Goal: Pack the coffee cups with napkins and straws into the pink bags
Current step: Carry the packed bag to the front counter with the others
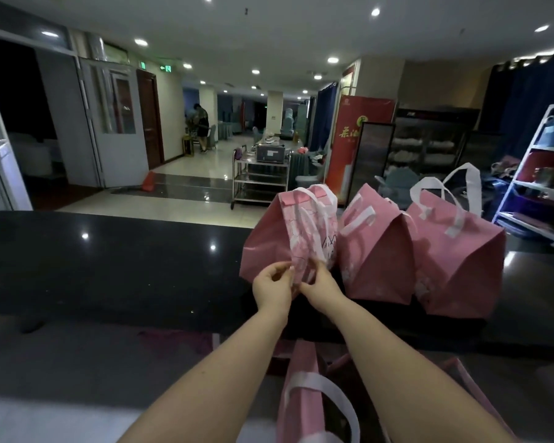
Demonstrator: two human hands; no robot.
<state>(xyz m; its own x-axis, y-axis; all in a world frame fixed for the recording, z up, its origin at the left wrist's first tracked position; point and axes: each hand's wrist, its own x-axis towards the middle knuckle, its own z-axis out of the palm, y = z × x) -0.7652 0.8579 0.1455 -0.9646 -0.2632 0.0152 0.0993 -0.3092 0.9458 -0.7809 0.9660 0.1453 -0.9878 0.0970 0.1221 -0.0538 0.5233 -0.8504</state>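
Both hands [296, 284] pinch lower edge of leftmost pink bag [266, 238].

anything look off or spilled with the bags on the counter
Nothing stands out: no spill or tear. Left hand and right hand pinch the front edge of the left pink bag; middle bag and right bag stand closed.

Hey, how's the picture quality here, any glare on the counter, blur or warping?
Head view: dim room, lit by ceiling spots; they glare as bright dots on the glossy black counter. Head view: slight blur on the left hand and right hand pinching the pink bag; wide-angle warping bends the door frames at the left.
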